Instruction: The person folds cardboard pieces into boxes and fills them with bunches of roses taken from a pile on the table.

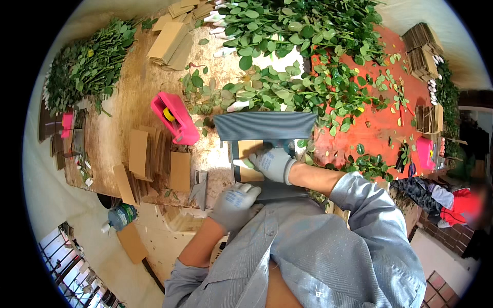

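Note:
Both my hands wear pale grey gloves. My right hand point(275, 164) is over a piece of brown cardboard point(250, 174) lying in a dark grey stand. Its fingers are bent, and a small pale green and white thing point(246, 163) shows at the fingertips; what they grip is mostly hidden. A ribbed grey-blue board point(265, 126) rises at the stand's far side. My left hand point(236, 205) is closed at the stand's near left corner, close to my shirt. Whatever its curled fingers hold, if anything, cannot be made out.
Leafy rose stems point(287, 90) with white-wrapped heads lie beyond the stand, with more at far left point(97, 61). A pink tape dispenser point(174, 118), cardboard stacks point(149, 156) and a grey metal bracket point(199, 190) are left. A person in red point(459, 205) is at far right.

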The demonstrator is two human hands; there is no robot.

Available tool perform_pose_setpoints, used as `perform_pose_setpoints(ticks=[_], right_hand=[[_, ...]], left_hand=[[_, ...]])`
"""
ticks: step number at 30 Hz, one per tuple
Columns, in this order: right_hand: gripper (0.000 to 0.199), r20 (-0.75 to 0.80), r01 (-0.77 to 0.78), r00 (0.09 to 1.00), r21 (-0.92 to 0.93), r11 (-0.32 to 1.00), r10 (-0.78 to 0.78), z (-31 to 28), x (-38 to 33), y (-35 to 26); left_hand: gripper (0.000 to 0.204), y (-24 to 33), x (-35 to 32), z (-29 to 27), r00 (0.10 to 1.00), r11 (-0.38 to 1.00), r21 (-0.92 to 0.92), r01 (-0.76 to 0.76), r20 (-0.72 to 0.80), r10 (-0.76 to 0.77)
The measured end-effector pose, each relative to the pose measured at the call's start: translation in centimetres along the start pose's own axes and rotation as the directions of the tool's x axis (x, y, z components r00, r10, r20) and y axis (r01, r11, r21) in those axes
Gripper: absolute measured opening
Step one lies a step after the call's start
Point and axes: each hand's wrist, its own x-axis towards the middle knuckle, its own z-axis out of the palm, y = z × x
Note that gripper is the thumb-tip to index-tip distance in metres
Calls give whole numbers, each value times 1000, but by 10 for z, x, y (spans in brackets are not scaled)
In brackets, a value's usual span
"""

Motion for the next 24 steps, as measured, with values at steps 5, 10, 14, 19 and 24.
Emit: perform_pose_setpoints(ticks=[5,10,14,19,24], right_hand=[[27,192,34,977,300,953,-95,20,-10,0],[27,214,-6,974,347,938,-73,13,-11,-3],[27,225,-19,972,353,935,-65,10,-10,-5],[26,198,-20,979,340,940,-51,15,-9,-3],[27,194,-19,980,339,941,-49,28,-3,-4]], left_hand=[[29,-46,4,-35,961,896,-347,277,114,-253],[20,-90,11,-9,930,951,-84,296,254,-267],[15,-111,16,20,935,983,66,171,305,-183],[9,-121,17,30,961,986,164,13,272,-57],[6,-119,6,18,996,969,245,-41,89,19]])
